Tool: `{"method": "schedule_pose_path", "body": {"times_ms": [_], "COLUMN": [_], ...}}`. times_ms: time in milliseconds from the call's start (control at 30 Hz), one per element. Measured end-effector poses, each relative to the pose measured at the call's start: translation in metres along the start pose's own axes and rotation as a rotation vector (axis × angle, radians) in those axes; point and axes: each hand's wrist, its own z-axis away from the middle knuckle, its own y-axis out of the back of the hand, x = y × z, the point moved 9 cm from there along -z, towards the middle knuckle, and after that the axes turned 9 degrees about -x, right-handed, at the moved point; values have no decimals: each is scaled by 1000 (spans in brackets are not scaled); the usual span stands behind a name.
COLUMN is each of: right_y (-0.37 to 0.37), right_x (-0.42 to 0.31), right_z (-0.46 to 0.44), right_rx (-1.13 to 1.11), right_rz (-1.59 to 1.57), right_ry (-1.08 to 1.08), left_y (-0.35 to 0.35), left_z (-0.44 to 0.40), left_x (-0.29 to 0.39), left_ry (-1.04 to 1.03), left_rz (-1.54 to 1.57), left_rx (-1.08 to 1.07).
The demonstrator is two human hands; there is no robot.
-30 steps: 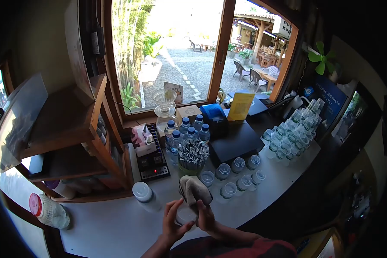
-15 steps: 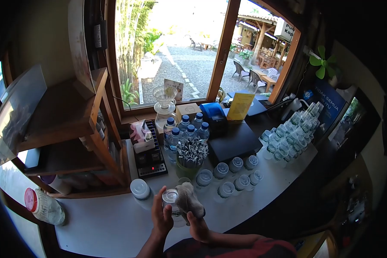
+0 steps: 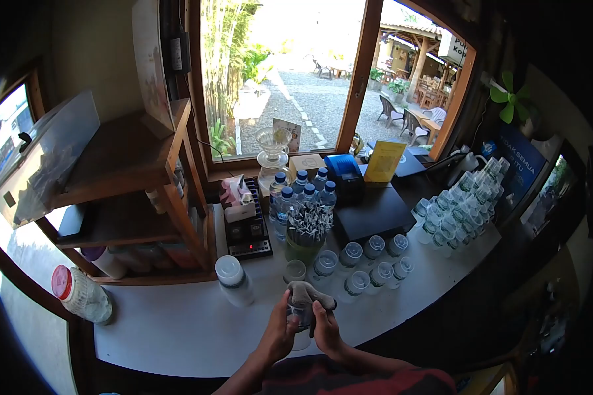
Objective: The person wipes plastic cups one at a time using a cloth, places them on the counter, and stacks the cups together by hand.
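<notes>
My left hand (image 3: 281, 329) is wrapped round the left side of a clear cup (image 3: 299, 317) low in the middle of the view. On the cup's right side, my right hand (image 3: 325, 326) grips a grey cloth (image 3: 304, 295), which covers the cup's top. Just beyond the cloth a single clear cup (image 3: 295, 270) stands on the white counter (image 3: 171, 329). To its right, several lidded cups (image 3: 356, 282) stand in rows. A tall stack of white-topped cups (image 3: 230, 271) is to the left of my hands.
Behind are blue-capped bottles (image 3: 286, 195), a holder of wrapped sticks (image 3: 310, 222), a black machine (image 3: 249, 247) and a yellow sign (image 3: 384, 162). A cup pile (image 3: 456, 212) stands right; a red-lidded jar (image 3: 82, 293) and wooden shelf (image 3: 122, 171) are left.
The view has shifted. The cloth has moved from beside the held cup to over its top, and my two hands have come closer together around it.
</notes>
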Motion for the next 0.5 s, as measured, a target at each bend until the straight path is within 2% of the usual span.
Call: {"method": "schedule_pose_path", "body": {"times_ms": [33,100,200,233,300,333,367,400,433,467,500], "right_y": [0,-1,0,4,10,3,-10,-31,-41,-32,-25], "right_x": [2,0,-5,-3,-3,-6,-7,-20,-21,-6,7], "right_z": [3,6,2,0,3,10,23,37,43,40,37], "right_rx": [20,49,-14,-60,-108,-251,-403,-444,-526,-531,-538], "right_rz": [-34,-95,-45,-119,-23,284,589,666,677,675,673], "right_ry": [-36,-110,55,35,107,103,111,258,256,247,232], "left_y": [-5,0,20,29,34,41,53,51,47,35,23], "left_z": [2,4,9,16,22,27,29,32,34,36,37], "left_x": [6,11,-8,2,-9,-20,-19,-24,-31,-38,-16], "left_ry": [-17,-78,-118,-113,-139,-133,-144,-106,-69,-53,-59], "left_rz": [-118,-49,59,-29,445,665,611,534,458,223,49], "left_rx": [30,111,150,193,267,382,455,445,445,368,278]}}
